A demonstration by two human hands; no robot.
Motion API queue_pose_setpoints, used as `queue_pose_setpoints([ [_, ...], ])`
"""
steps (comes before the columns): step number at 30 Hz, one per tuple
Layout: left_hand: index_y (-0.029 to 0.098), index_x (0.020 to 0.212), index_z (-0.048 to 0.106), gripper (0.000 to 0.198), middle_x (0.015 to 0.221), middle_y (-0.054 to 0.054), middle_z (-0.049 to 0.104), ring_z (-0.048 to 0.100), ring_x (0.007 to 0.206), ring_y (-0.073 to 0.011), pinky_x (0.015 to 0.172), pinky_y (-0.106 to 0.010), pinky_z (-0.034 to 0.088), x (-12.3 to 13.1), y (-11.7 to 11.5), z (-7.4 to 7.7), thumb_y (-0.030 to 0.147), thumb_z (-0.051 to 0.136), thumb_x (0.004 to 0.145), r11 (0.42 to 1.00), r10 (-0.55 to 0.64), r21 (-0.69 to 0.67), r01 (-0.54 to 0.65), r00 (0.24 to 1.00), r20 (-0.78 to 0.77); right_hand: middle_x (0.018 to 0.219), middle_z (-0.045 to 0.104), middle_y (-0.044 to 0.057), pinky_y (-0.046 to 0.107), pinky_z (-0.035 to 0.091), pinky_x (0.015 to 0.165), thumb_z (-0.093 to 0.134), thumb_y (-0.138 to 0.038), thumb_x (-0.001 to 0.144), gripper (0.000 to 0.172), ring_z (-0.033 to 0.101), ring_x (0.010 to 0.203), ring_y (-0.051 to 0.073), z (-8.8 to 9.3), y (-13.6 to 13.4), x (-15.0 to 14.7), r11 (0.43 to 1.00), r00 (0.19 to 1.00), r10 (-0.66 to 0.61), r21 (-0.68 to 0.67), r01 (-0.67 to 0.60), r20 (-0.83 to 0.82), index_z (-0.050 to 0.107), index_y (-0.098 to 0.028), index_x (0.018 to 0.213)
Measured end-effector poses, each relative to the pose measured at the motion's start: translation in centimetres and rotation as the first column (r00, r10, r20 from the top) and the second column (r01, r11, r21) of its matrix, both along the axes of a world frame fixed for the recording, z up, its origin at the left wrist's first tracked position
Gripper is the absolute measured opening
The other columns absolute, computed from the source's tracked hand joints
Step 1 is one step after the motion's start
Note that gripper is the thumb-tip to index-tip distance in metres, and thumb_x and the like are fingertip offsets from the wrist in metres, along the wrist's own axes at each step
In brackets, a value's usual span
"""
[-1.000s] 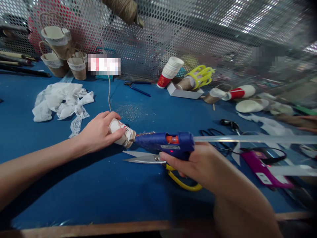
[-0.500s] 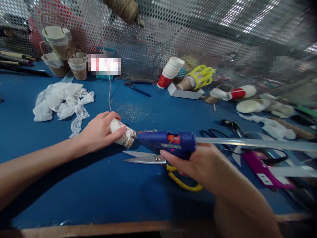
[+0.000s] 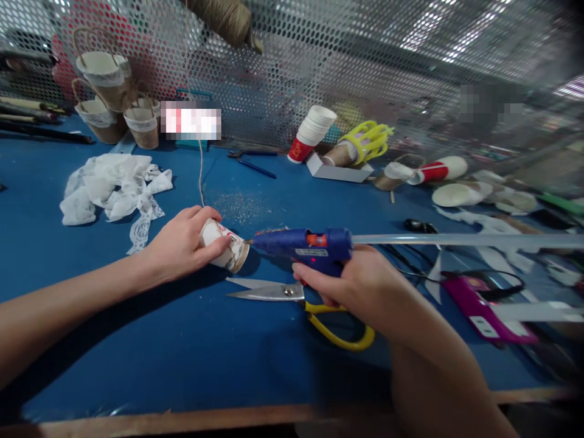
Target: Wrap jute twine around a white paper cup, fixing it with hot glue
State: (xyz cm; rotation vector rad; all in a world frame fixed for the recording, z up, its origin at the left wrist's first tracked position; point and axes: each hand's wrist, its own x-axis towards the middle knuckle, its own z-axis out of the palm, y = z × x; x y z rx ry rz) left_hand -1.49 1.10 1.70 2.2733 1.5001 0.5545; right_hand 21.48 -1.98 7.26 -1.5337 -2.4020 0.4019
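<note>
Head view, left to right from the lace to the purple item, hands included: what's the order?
Lace → left hand → paper cup → glue gun → right hand → purple item.

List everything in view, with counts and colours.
paper cup: one, white-red, centre
glue gun: one, blue, right of the cup
glue stick: one, clear, sticking from the gun
scissors: one, silver-yellow, below the gun
lace: one pile, white, left
handled buckets: at least four, brown-white, back left
twine spool: one, brown, top
pliers: one, blue-handled, back middle
cup stack: one, white-red, back
box: one, white, right of the stack
frame: one, yellow, by the box
device: one, purple, right
mesh screen: one, silver, back
table: one, blue, underneath
far-right clutter: blurred, uncounted
left fingers: one set, around the cup
right fingers: one set, around the gun
</note>
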Motion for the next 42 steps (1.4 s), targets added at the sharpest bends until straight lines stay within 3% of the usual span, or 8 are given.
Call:
queue_pose_setpoints([
  [6,0.011,0.102,0.052,0.043,0.096,-0.012,0.057,0.051,0.095,-0.0256,0.085,-0.040,0.040,0.0,-0.1,-0.1,0.045,0.038,0.080,1.000,-0.011,0.023,0.011,1.000,0.007,0.039,0.049,-0.003,0.022,0.039,0.038,0.055,-0.035,0.071,0.023,0.048,0.037,0.011,0.0,-0.2,-0.7,0.904,0.955,-0.282,-0.360,0.231,-0.094,0.054,-0.018,0.056],
  [12,0.012,0.102,0.052,0.042,0.094,-0.011,0.056,0.051,0.094,-0.0251,0.084,-0.040,0.041,-0.1,-0.1,-0.2,0.046,0.038,0.080,0.999,-0.006,0.035,0.006,1.000,0.002,0.040,0.051,-0.002,0.021,0.041,0.042,0.054,-0.036,0.073,0.024,0.050,0.040,0.010,-0.5,0.4,-0.4,0.865,0.937,-0.307,-0.459,0.202,-0.166,0.057,-0.016,0.061],
  [16,0.013,0.104,0.052,0.042,0.094,-0.010,0.053,0.053,0.090,-0.0241,0.082,-0.039,0.043,-0.1,-0.1,-0.4,0.045,0.040,0.079,0.998,0.017,0.059,-0.016,1.000,-0.011,0.043,0.051,-0.001,0.023,0.044,0.048,0.056,-0.037,0.072,0.031,0.049,0.040,0.009,-1.6,1.8,0.3,0.880,0.905,-0.300,-0.454,0.140,-0.303,0.049,-0.017,0.051],
  [19,0.012,0.108,0.052,0.046,0.096,-0.011,0.050,0.056,0.083,-0.0234,0.081,-0.039,0.043,0.0,-0.2,-0.3,0.046,0.040,0.079,0.994,0.043,0.098,-0.040,0.999,-0.026,0.066,0.060,0.002,0.022,0.045,0.052,0.060,-0.038,0.071,0.023,0.054,0.054,0.011,-2.4,3.5,0.7,0.874,0.810,-0.437,-0.399,0.278,-0.392,0.054,-0.015,0.074],
  [25,0.011,0.113,0.046,0.048,0.081,-0.011,0.064,0.061,0.072,-0.0269,0.066,-0.038,0.045,0.2,-0.5,-0.1,0.045,0.037,0.080,0.999,0.001,-0.054,0.002,0.999,0.047,0.075,0.061,0.009,0.028,0.046,0.059,0.046,-0.041,0.082,0.035,0.058,0.068,0.017,-3.8,7.1,0.8,0.825,0.835,-0.519,-0.367,0.431,-0.186,0.057,-0.008,0.085],
  [30,0.014,0.112,0.045,0.043,0.082,-0.008,0.065,0.060,0.073,-0.0221,0.064,-0.032,0.044,0.3,-0.4,-0.8,0.041,0.042,0.078,0.989,0.019,-0.145,0.026,0.954,0.299,0.111,0.052,0.008,0.039,0.046,0.076,0.049,-0.030,0.084,0.032,0.054,0.092,0.018,-5.4,9.3,0.0,0.803,0.861,-0.507,-0.381,0.457,-0.035,0.049,-0.016,0.112],
  [38,0.016,0.116,0.042,0.043,0.085,-0.005,0.064,0.059,0.075,-0.0184,0.071,-0.032,0.044,0.5,-0.2,-1.7,0.034,0.046,0.077,0.985,0.000,-0.150,0.083,0.875,0.485,0.112,0.052,0.008,0.039,0.046,0.077,0.049,-0.030,0.084,0.031,0.054,0.094,0.019,-5.0,9.8,-1.8,0.880,0.892,-0.447,-0.148,0.452,0.063,0.050,-0.016,0.111],
  [42,0.015,0.115,0.042,0.041,0.083,-0.004,0.062,0.058,0.075,-0.0167,0.072,-0.030,0.044,0.5,-0.5,-1.4,0.031,0.047,0.077,0.988,-0.019,-0.117,0.096,0.847,0.531,0.105,0.056,0.015,0.038,0.038,0.087,0.042,-0.035,0.086,0.031,0.050,0.102,0.025,-3.7,7.7,-3.4,0.953,0.958,-0.285,-0.112,0.282,-0.016,0.061,-0.010,0.088],
])
